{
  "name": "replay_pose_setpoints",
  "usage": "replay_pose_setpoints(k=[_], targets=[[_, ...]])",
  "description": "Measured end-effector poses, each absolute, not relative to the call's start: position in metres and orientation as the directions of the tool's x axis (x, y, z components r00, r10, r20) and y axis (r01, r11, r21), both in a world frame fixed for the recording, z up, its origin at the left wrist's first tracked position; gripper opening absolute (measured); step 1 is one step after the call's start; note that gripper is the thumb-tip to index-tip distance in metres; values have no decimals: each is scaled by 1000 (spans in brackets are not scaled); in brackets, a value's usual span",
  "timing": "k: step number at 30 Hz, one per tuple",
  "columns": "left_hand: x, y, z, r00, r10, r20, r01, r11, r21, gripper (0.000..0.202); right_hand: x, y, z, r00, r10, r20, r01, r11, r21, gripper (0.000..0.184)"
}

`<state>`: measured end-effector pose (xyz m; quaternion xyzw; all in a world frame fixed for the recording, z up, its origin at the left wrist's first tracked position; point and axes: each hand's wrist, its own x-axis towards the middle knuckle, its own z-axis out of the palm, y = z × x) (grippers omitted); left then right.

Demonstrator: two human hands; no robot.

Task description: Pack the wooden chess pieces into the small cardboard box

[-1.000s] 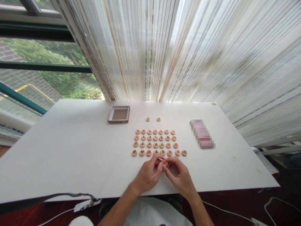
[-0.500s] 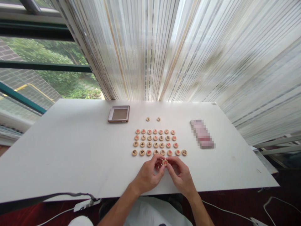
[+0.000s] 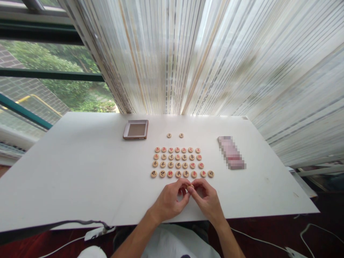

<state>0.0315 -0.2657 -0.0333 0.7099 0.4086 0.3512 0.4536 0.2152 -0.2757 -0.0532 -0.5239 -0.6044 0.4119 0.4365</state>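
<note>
Near the worktop's (image 3: 94,179) front edge, the left hand (image 3: 170,200) and right hand (image 3: 206,197) jointly pinched a game piece (image 3: 190,186), which uneven pressure could have flicked into the closest row (image 3: 185,173).

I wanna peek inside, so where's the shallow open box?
In the head view, the shallow open box sits near the far edge of the table, by the curtain, left of the two round pieces set apart.

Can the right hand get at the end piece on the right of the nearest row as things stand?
Probably yes: the end piece lies just beyond the right hand with no other piece in between, though that hand's fingers are occupied with a small disc.
</note>
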Motion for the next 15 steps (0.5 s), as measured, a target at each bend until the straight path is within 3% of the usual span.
replay_pose_setpoints(k=[15], targets=[[32, -265, -36, 421, 900, 113, 311, -260, 914, 20, 215, -277, -54, -79, 992, 103, 230, 119, -966, 11]])
